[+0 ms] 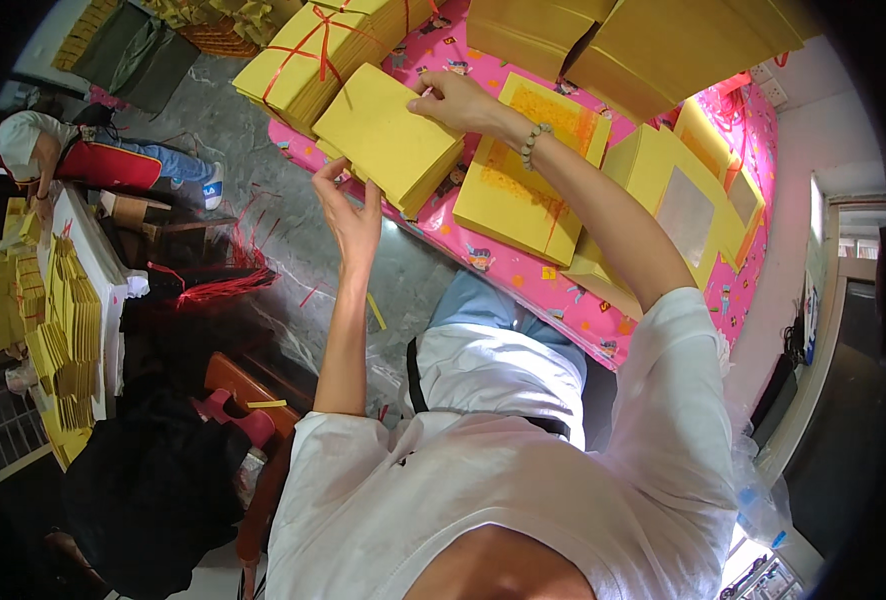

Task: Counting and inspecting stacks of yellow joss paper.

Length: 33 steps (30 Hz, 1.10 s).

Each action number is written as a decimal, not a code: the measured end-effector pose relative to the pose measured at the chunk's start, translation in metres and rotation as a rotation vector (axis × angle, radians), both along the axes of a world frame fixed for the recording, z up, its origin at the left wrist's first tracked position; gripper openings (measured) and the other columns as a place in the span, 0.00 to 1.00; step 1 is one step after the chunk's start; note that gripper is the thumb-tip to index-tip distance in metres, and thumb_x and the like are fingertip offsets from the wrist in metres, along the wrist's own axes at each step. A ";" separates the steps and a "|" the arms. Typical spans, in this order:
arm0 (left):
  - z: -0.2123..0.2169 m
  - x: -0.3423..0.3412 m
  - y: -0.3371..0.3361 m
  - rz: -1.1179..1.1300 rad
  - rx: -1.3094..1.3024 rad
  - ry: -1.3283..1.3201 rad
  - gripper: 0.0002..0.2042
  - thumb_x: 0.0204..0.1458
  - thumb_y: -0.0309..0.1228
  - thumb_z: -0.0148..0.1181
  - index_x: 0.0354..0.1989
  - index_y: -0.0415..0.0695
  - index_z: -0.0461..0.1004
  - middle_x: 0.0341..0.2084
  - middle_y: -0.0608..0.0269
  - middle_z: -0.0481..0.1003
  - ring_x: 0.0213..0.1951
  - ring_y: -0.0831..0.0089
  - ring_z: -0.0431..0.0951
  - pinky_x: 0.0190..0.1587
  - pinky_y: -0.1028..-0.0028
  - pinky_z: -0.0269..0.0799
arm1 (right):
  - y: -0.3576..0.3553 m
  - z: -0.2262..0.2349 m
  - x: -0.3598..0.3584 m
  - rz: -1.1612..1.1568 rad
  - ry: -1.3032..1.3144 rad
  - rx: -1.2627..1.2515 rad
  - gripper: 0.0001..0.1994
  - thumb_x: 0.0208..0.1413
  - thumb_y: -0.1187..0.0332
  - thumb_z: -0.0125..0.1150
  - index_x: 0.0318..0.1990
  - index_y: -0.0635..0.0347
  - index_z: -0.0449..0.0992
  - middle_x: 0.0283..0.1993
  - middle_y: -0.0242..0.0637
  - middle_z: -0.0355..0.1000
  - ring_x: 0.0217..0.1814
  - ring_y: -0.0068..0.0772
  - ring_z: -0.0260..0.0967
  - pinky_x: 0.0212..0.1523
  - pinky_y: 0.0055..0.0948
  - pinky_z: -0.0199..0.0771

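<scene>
A thick stack of yellow paper sheets lies on a pink patterned tablecloth in front of me. My left hand is at its near edge, thumb and fingers spread apart and touching the sides. Over the far right corner, my right hand curls its fingers and thumb onto the sheets; a beaded bracelet is on that wrist. Just right of this stack is another yellow stack with an orange printed panel on top. Behind and to the left stands a yellow bundle tied with red string.
The pink tablecloth runs along the table's near edge. Large yellow blocks stand at the back, and an opened yellow packet lies right. At left are a white table with yellow bundles, red strings, a wooden chair and another person.
</scene>
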<state>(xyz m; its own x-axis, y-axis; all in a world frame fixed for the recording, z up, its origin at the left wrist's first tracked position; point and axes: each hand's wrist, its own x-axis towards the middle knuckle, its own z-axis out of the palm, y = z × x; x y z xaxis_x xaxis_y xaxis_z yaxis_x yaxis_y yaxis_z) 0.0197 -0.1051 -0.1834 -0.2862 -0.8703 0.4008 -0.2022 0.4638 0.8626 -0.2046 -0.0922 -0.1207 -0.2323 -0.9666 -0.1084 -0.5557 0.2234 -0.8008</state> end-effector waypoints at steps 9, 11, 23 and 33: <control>0.000 0.001 0.002 -0.089 -0.046 0.028 0.29 0.47 0.19 0.58 0.59 0.38 0.57 0.51 0.48 0.63 0.53 0.59 0.65 0.47 0.67 0.72 | 0.001 -0.006 -0.002 0.026 0.019 -0.025 0.14 0.52 0.59 0.60 0.39 0.60 0.75 0.29 0.33 0.73 0.30 0.22 0.68 0.32 0.26 0.68; -0.002 0.003 0.002 -0.094 -0.026 0.040 0.28 0.47 0.20 0.58 0.59 0.39 0.58 0.51 0.49 0.63 0.53 0.59 0.65 0.48 0.68 0.72 | 0.003 -0.003 0.002 0.011 0.151 -0.066 0.15 0.51 0.58 0.60 0.40 0.59 0.76 0.31 0.36 0.75 0.32 0.27 0.71 0.34 0.28 0.70; -0.005 0.002 0.002 -0.110 -0.023 0.056 0.23 0.47 0.18 0.57 0.54 0.39 0.63 0.49 0.53 0.63 0.50 0.62 0.67 0.47 0.70 0.73 | 0.006 0.003 0.010 -0.005 0.301 -0.086 0.16 0.50 0.57 0.61 0.40 0.59 0.77 0.36 0.44 0.77 0.40 0.43 0.74 0.43 0.38 0.72; -0.008 0.002 0.003 -0.105 0.013 0.087 0.22 0.47 0.19 0.58 0.52 0.39 0.64 0.47 0.55 0.64 0.47 0.66 0.69 0.44 0.71 0.73 | 0.008 0.014 0.019 -0.052 0.402 -0.085 0.16 0.46 0.58 0.63 0.40 0.58 0.79 0.33 0.45 0.76 0.39 0.44 0.74 0.44 0.39 0.72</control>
